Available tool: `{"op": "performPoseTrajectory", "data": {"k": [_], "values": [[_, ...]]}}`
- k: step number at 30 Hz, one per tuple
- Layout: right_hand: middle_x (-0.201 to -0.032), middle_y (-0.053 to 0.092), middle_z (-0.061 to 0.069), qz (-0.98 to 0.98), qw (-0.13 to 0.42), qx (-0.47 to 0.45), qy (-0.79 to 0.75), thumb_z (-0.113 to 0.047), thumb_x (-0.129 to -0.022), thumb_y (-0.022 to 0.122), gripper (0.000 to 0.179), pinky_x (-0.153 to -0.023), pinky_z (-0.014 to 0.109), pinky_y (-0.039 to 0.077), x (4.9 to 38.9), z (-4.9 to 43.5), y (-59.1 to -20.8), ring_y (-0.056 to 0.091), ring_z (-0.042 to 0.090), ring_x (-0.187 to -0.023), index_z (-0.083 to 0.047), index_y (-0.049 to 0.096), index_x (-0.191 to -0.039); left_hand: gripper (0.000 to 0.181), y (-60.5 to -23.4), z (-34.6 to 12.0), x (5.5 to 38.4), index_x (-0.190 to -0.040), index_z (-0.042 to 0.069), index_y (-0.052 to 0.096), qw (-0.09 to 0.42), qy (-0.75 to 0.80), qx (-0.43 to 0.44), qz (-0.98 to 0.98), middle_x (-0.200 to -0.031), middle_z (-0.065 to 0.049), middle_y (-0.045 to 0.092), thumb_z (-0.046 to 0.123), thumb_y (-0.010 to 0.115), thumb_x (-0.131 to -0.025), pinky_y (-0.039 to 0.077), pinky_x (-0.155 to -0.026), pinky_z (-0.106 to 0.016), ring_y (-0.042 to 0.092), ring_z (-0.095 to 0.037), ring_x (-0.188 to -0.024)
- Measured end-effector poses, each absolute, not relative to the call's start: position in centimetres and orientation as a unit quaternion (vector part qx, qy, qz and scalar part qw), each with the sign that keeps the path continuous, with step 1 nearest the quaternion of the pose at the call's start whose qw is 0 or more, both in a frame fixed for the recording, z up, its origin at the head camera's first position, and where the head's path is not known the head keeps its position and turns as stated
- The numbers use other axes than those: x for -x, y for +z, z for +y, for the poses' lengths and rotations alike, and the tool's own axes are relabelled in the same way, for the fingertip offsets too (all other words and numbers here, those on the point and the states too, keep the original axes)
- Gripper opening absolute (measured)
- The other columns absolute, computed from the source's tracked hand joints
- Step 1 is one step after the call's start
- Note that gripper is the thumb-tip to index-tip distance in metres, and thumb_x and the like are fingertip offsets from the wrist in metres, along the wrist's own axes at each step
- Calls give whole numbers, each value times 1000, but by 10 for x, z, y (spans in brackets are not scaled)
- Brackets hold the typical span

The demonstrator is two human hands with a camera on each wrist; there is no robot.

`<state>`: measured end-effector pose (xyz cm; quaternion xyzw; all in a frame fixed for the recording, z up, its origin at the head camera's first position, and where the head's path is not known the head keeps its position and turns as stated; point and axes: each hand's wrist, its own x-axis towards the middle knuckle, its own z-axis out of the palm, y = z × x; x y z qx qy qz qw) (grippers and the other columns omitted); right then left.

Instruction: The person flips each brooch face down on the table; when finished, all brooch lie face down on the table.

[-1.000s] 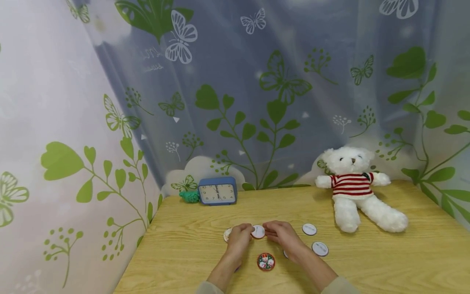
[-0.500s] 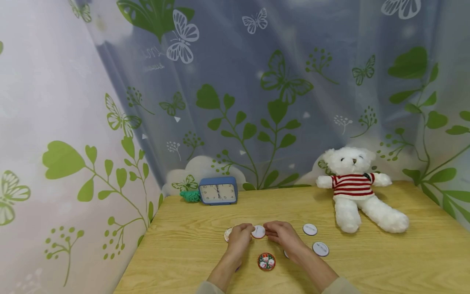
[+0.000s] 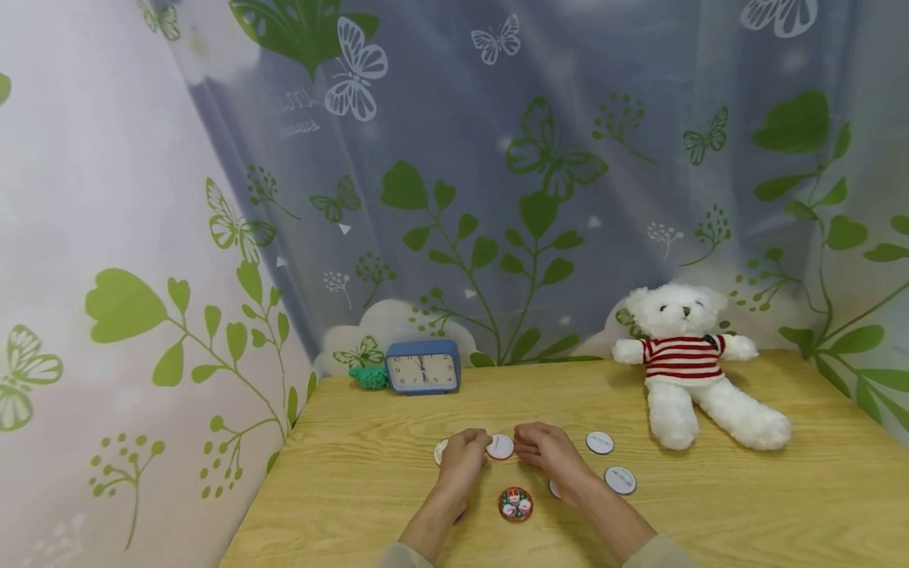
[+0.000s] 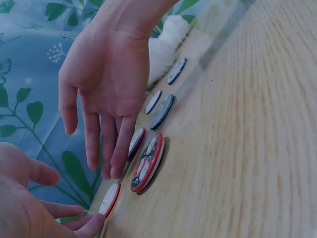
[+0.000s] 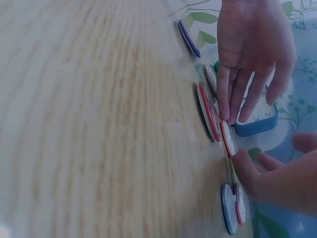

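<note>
A round pin-back badge (image 3: 500,447) lies between the two hands, white back up, with an orange-red rim. My left hand (image 3: 465,461) is beside its left edge, fingers extended and fingertips at or very near the rim. On the other side, my right hand (image 3: 552,456) has its fingers nearly straight, with a slight gap to the badge in the head view. Closer to me lies a picture badge (image 3: 515,504) with a red rim and a patterned green, red and white face. Left of the left hand, a cream badge (image 3: 440,452) is partly covered.
Two white-backed badges (image 3: 600,442) lie to the right; another badge (image 3: 555,489) is half hidden by the right wrist. A purple-edged badge (image 3: 459,517) shows beneath the left wrist. Behind stand a blue clock (image 3: 424,369), a green object (image 3: 368,378) and a white teddy bear (image 3: 685,359).
My right hand has shifted slightly away from the badge, up and to the right. The left hand has barely moved, and the badges stay in place.
</note>
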<state>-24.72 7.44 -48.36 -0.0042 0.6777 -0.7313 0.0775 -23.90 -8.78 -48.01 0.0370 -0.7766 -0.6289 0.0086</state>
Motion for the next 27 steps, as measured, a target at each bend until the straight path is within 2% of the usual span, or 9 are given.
{"op": "performPoseTrajectory", "data": {"k": [4,9,11,18,22,27], "values": [[-141,53,38,672,84,17,-736,-13,-108,43,46,-110,52,51,247,75,-481,59,46,-126,19,46,-141,48,-478,-91,239,-134,-17,57,7,-640,-32,-768,-122,-25,66,15,58,-98,57,-97,-49,67,-38,-107],[-141,54,38,661,80,27,-745,-13,-109,44,46,-109,52,51,245,71,-477,62,43,-123,19,46,-141,49,-474,-104,240,-138,-17,53,1,-648,-21,-762,-126,-30,64,15,55,-100,56,-101,-51,65,-44,-113],[-140,54,37,660,79,30,-747,-13,-109,44,46,-109,51,52,245,69,-476,63,42,-122,19,47,-141,49,-472,-110,240,-139,-16,52,-2,-653,-21,-757,-129,-31,62,15,53,-101,55,-103,-51,64,-43,-115],[-143,52,37,647,101,60,-753,-17,-109,43,50,-111,49,50,245,65,-475,60,42,-126,20,42,-143,47,-467,-132,241,-138,-15,54,16,-655,-24,-755,-129,-33,61,16,52,-104,58,-97,-49,63,-44,-113],[-145,49,39,635,116,78,-760,-17,-110,42,52,-112,46,50,245,62,-477,62,37,-125,21,38,-145,45,-466,-144,241,-138,-16,53,29,-649,-23,-760,-131,-34,60,14,52,-105,58,-98,-50,62,-45,-117],[-146,46,41,630,125,85,-761,-18,-109,41,54,-112,45,50,246,60,-479,62,35,-123,22,36,-145,45,-469,-156,239,-138,-20,50,36,-637,-11,-770,-133,-35,58,5,58,-101,59,-98,-43,62,-39,-117]]}}
